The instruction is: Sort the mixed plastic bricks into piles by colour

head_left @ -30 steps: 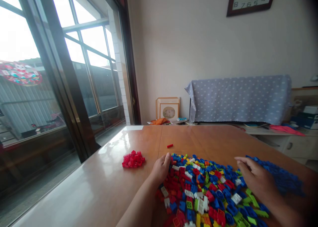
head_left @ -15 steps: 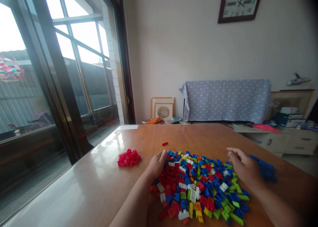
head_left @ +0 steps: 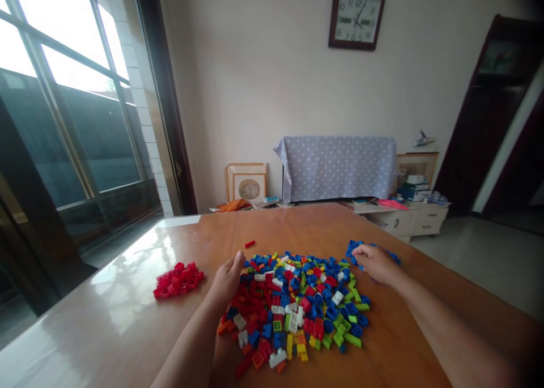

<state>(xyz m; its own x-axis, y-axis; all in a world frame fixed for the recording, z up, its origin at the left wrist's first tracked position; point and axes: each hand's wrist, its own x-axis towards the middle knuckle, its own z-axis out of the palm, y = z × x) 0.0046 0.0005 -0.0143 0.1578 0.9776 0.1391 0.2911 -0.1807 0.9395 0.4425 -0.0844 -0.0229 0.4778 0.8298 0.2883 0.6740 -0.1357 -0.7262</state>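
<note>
A wide heap of mixed bricks (head_left: 297, 308) in blue, red, green, yellow, orange and white lies between my hands. At its left edge rests my left hand (head_left: 228, 274), closed, and what it may hold is hidden. My right hand (head_left: 376, 263) is beside a pile of blue bricks (head_left: 353, 248) at the right, its fingers pressed together and partly covering the pile; anything between them is too small to name. Left of my left hand sits a pile of red bricks (head_left: 178, 280). A single red brick (head_left: 250, 244) lies behind the mixed heap.
The brown wooden table (head_left: 114, 331) extends under everything, with a pale sheet (head_left: 178, 221) at its far left corner. Beyond stand a cloth-covered object (head_left: 340, 167), framed pictures (head_left: 249, 187) and a white cabinet (head_left: 419, 221). A glass door is at the left.
The camera view has turned right. My right hand has moved from the right side of the mixed heap to the blue pile. My left hand remains beside the heap.
</note>
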